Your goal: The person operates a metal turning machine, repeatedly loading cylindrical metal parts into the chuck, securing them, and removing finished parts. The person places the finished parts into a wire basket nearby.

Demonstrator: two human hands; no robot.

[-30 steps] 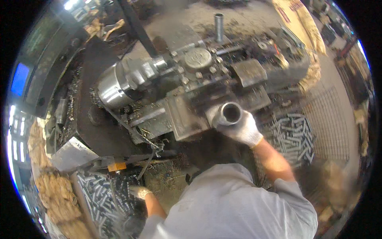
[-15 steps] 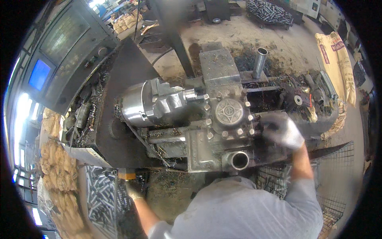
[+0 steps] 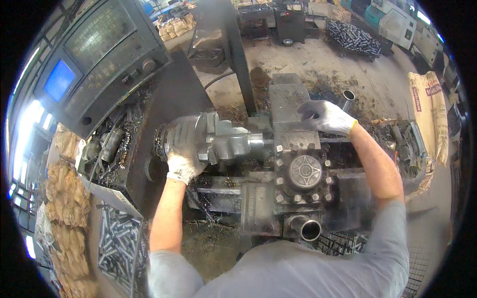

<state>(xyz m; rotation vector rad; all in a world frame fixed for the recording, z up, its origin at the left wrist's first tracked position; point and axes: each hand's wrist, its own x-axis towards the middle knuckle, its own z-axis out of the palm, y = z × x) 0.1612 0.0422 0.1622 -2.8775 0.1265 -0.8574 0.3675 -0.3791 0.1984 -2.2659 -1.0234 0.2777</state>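
Observation:
My left hand [image 3: 185, 161], in a dirty white work glove, lies against the steel lathe chuck [image 3: 201, 135]. Its fingers are stretched over the chuck's curved body. Stepped jaws [image 3: 226, 139] surround a short bright metal workpiece [image 3: 256, 140], whose end sticks out to the right. Also gloved, my right hand [image 3: 327, 117] hovers over the grey block [image 3: 289, 102] behind the tool post [image 3: 305, 171]. Thumb and fingers are apart there, loosely bent, with nothing visible between them. Just behind that hand stands an upright steel tube [image 3: 347, 98], partly covered by it.
A control panel with a blue screen [image 3: 60, 81] is at the left. Cut tubes fill a bin [image 3: 119, 243] at lower left, near stacked sacks [image 3: 69, 203]. A hollow round holder [image 3: 310, 229] projects toward me. Metal chips [image 3: 211, 213] hang under the chuck.
My left hand has risen from below the machine onto the chuck. My right hand has moved from the tool post's right side to behind it. The whole view has shifted.

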